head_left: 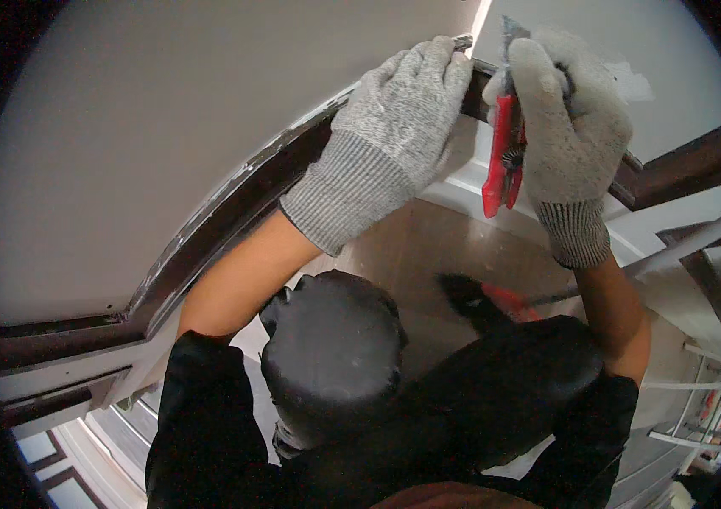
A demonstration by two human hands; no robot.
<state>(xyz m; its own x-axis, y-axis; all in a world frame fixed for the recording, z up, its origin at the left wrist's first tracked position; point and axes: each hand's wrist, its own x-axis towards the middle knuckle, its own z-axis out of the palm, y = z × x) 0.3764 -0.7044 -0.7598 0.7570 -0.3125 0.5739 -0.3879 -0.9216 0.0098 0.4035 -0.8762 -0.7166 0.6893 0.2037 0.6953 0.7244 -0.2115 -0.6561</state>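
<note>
My left hand (399, 119), in a grey knit glove, rests over the dark wooden trim (225, 212) along the left wall. Its fingers are bent and close together, the tips at the wall corner beside a small grey-and-dark piece (462, 42); what they grip, if anything, is hidden. In my right hand (572, 119), also gloved, is a pair of snips (500, 161) with red handles and a small coil spring. The snips stand tilted upright, metal blade up, handles hanging toward me. The fingers close around the upper part, apart from the right wall.
Whitish residue lines the trim's upper edge. Dark trim (691, 165) continues on the right wall. Below my hands, a black-and-red object (496, 301) lies on the brown floor (428, 237) by my bent knees. A metal rack (708, 390) stands at the right.
</note>
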